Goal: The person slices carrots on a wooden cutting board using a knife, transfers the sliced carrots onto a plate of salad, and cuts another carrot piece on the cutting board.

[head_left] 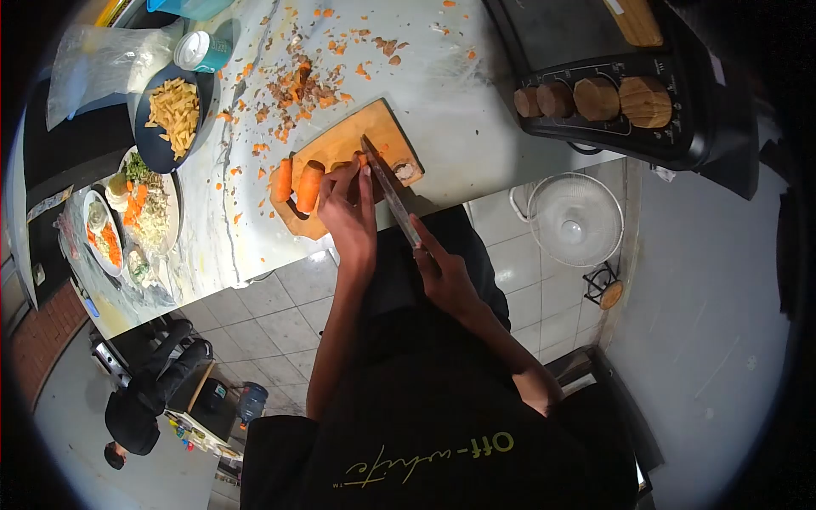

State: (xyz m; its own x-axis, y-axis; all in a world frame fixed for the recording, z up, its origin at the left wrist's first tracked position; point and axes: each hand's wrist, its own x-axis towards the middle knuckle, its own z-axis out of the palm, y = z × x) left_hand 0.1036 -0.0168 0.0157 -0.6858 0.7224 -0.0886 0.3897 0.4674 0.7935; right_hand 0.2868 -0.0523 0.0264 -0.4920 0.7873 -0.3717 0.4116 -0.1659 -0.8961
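Note:
A wooden cutting board (384, 121) lies at the near edge of the marble counter. My left hand (348, 208) is closed over a piece of carrot (361, 159) on the board, its fingertips close to the blade and hiding part of the piece. My right hand (444, 276) grips the handle of a knife (389, 189), whose blade reaches over the board beside the carrot. Two peeled carrot lengths, one carrot (308, 189) nearer my left hand and another carrot (282, 181), rest at the board's left. A small pale scrap (406, 171) sits near the right corner.
Carrot peelings (302, 89) litter the counter behind the board. At left are a dark plate (160, 153) of cut pale sticks, a plate (174, 225) of chopped vegetables and a jar (202, 53). A black appliance (680, 140) stands right, above a mesh strainer (574, 219). Another person (136, 412) is lower left.

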